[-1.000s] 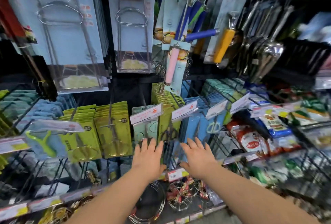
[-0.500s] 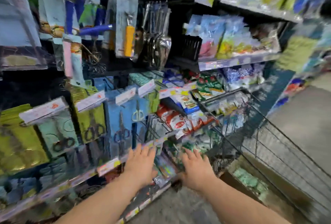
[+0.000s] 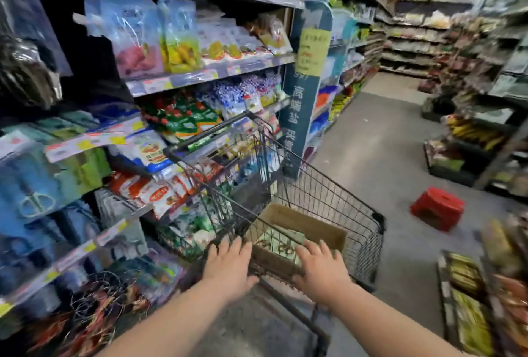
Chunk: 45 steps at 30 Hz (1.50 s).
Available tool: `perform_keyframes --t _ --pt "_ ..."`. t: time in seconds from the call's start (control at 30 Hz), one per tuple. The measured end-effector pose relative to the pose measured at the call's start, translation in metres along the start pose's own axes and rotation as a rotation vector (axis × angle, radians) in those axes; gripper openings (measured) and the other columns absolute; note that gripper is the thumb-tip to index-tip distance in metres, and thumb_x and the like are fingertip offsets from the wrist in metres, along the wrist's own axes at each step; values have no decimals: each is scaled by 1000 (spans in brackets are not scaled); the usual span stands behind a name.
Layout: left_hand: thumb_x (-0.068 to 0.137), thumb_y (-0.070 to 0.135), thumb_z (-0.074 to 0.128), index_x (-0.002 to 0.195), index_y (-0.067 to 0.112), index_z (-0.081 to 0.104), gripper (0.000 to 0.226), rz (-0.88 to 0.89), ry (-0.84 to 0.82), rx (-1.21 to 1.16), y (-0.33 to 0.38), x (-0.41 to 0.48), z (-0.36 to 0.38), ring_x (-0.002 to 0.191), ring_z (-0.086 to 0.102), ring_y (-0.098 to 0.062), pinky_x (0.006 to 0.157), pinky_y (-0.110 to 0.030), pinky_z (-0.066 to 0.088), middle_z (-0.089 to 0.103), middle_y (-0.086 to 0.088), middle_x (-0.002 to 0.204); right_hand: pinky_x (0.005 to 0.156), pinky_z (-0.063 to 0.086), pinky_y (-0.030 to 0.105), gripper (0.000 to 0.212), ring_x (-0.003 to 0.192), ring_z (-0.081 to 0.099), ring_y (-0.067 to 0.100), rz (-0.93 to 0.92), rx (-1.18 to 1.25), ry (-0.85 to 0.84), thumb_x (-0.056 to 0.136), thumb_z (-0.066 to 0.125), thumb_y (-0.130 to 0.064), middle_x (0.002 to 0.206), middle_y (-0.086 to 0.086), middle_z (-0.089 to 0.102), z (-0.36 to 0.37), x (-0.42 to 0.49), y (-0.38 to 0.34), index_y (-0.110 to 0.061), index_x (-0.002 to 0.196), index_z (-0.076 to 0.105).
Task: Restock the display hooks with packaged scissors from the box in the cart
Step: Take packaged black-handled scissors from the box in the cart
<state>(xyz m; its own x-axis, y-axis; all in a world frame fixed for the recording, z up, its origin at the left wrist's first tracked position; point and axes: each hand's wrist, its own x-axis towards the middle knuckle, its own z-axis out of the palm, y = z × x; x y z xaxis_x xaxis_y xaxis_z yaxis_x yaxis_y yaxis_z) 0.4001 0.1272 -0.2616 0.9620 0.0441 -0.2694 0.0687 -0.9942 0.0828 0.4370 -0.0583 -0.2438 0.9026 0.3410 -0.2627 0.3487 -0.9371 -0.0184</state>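
Note:
A wire shopping cart (image 3: 328, 202) stands in the aisle beside the shelves. Inside it lies an open cardboard box (image 3: 303, 223) holding pale green packs of scissors (image 3: 281, 243). My left hand (image 3: 228, 266) hovers over the cart's near left edge with fingers spread and holds nothing. My right hand (image 3: 321, 266) reaches over the near side of the box, fingers straight, also empty. Blue scissor packs (image 3: 34, 196) hang on the display hooks at the far left, blurred.
Shelves of packaged goods (image 3: 183, 51) run along the left side. A red plastic stool (image 3: 437, 208) sits on the grey floor to the right of the cart. Low crates of produce (image 3: 468, 308) line the right edge. Open floor stretches down the aisle behind the cart.
My view has swung right from the scissor hooks to the cart. Both empty hands have left the display and now reach toward the box in the cart.

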Motion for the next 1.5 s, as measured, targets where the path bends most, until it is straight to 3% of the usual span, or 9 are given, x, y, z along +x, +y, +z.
perform_keyframes --t 0.43,0.8,1.3,1.5 --pt "90 54 49 152 19 11 80 184 -58 88 61 121 -2 148 6 -31 118 -50 10 12 -4 161 116 13 52 67 146 11 28 187 144 -58 90 49 -42 157 1 18 23 58 90 -25 148 20" --pt "90 56 47 151 20 12 80 316 -123 148 23 293 -28 148 6 -32 118 -50 10 13 -6 160 116 16 51 68 145 16 27 344 189 -97 90 50 -44 155 3 24 5 212 106 -24 148 20" --pt "91 51 48 149 21 19 71 275 -370 108 -1 399 20 146 15 -30 116 -48 20 23 -6 156 115 24 49 67 142 23 27 342 256 -379 91 52 -42 153 5 29 66 319 121 -23 147 22" --pt "93 51 44 151 18 15 73 198 -479 108 -1 442 49 146 13 -27 117 -45 19 19 -5 158 110 33 47 62 133 39 28 329 311 -504 90 52 -39 145 8 40 106 364 144 -23 144 27"
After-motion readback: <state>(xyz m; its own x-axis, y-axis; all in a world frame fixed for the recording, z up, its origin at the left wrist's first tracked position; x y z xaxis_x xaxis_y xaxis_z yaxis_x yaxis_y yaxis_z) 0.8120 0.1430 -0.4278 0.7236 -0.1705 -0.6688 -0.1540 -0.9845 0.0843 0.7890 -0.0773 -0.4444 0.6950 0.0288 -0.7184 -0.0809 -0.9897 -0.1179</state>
